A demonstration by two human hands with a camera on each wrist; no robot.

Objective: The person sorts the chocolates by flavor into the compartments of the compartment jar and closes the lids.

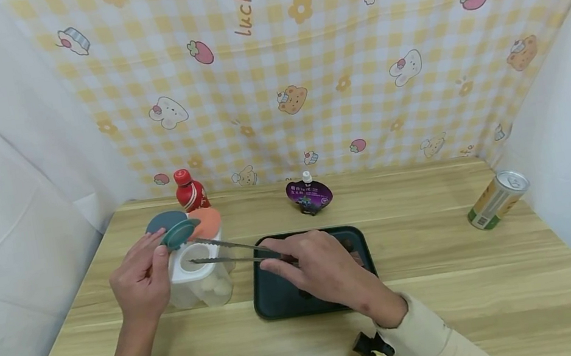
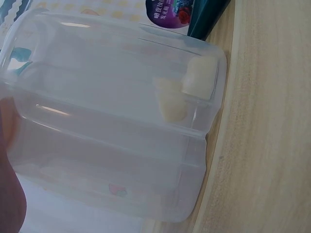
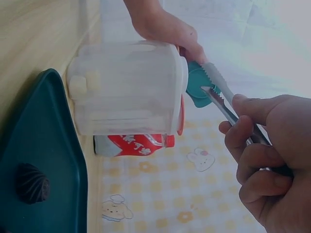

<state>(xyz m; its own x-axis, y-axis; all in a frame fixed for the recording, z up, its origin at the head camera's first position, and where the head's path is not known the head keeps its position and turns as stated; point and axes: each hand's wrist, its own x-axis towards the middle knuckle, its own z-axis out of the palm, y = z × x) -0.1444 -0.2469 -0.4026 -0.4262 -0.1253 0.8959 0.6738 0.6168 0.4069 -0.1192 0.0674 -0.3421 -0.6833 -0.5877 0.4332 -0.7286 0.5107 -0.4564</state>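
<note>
My left hand (image 1: 140, 279) pinches a raised green lid (image 1: 179, 235) between thumb and fingers. Under it stands a clear multi-compartment canister (image 1: 185, 294) whose front round opening is uncovered; blue and orange lids top other compartments. Pale chunks (image 2: 199, 77) lie at the bottom of one compartment. Metal tongs (image 1: 231, 260) are gripped by my right hand (image 1: 326, 264), with serrated tips apart near that opening. Nothing shows between the tips in the right wrist view. Below the right hand lies a dark green tray (image 1: 281, 298), partly hidden, bearing a dark swirled piece (image 3: 33, 184) and some brown pieces.
Behind the canister stands a red bottle (image 1: 190, 190). A purple spouted pouch (image 1: 309, 193) is beyond the tray, near the patterned curtain (image 1: 325, 73). Far to the right, a can (image 1: 498, 200) stands on the wooden table (image 1: 444, 277).
</note>
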